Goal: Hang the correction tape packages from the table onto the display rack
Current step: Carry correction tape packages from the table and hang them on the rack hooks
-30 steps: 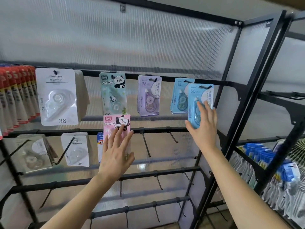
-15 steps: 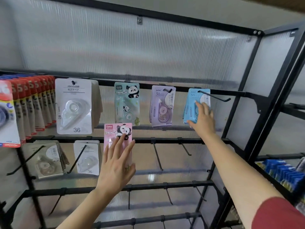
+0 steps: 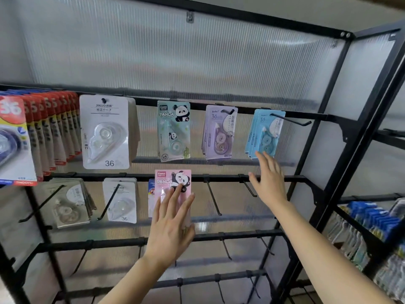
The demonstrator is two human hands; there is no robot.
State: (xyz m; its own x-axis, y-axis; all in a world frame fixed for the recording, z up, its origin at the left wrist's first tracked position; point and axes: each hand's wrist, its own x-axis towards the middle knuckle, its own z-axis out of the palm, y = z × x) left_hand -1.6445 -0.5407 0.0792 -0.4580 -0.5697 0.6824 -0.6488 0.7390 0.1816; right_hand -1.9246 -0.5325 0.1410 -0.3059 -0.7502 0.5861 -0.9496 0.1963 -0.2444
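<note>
Correction tape package (image 3: 172,179), pink card with panda print and clear blister, at second rail of display rack (image 3: 221,177); left hand (image 3: 171,229) pressed flat on it, fingers straight. Blue package (image 3: 266,133) hangs on top-rail hook (image 3: 291,120); right hand (image 3: 268,181) spread, fingertips at its lower edge

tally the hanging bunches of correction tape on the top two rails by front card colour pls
red-topped row: 1
white stacks: 2
green panda pack: 1
purple stack: 1
blue stack: 1
pink panda pack, under the left hand: 1
grey stack: 1
total: 8, leaving out a card mostly hidden behind the pink one
</note>
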